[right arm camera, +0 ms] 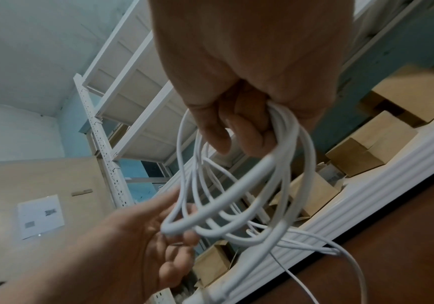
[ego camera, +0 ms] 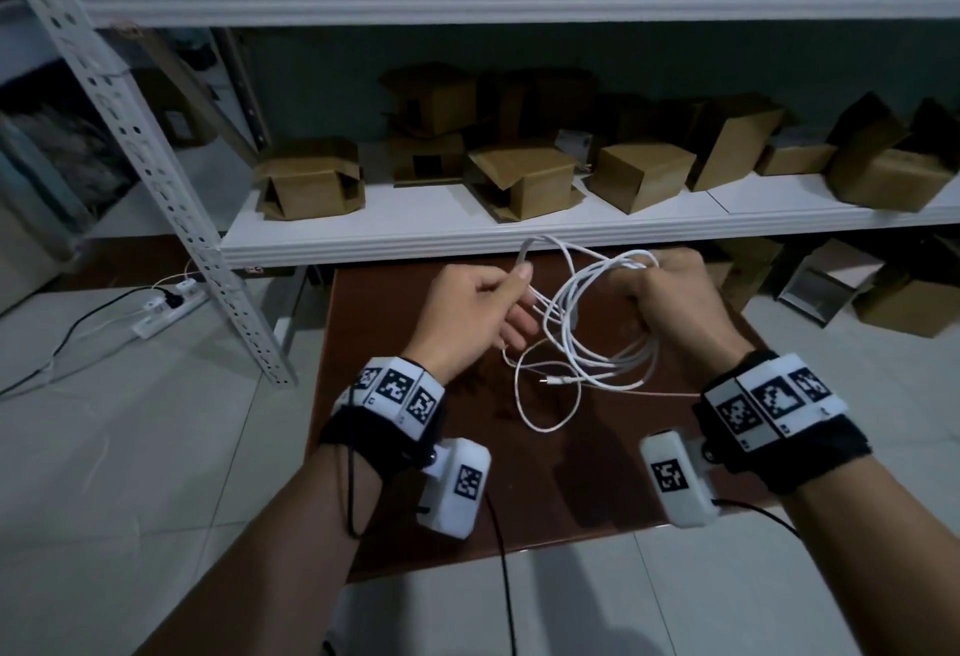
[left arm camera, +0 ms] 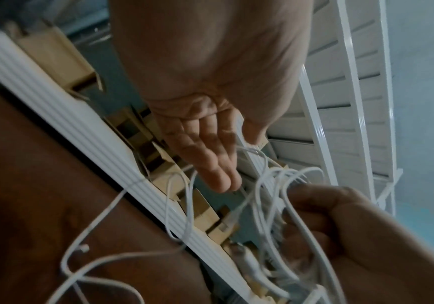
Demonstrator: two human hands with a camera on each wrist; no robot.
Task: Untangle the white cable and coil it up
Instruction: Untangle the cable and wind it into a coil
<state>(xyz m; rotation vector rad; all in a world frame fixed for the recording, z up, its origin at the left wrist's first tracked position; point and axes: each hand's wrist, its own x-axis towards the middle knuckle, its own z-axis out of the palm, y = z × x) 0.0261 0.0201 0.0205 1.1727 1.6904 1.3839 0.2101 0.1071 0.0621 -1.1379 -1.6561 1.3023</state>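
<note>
A person's right hand (ego camera: 670,296) is curling its fingers around several gathered loops of the white cable (ego camera: 587,338), holding them just above a dark brown surface (ego camera: 597,489). The loops are hanging down and toward the left hand (ego camera: 478,312), which is pinching one strand between thumb and forefinger while its other fingers are lying loosely extended. The uncoiled slack is trailing below and between both hands onto the surface, its small plug end lying nearer the right hand. Feeding that slack rightward into the loops looks like the coming move. Beyond the hands, a white metal shelf (ego camera: 395,239) is carrying cardboard boxes (ego camera: 311,177); pale floor tiles are surrounding the surface.
</note>
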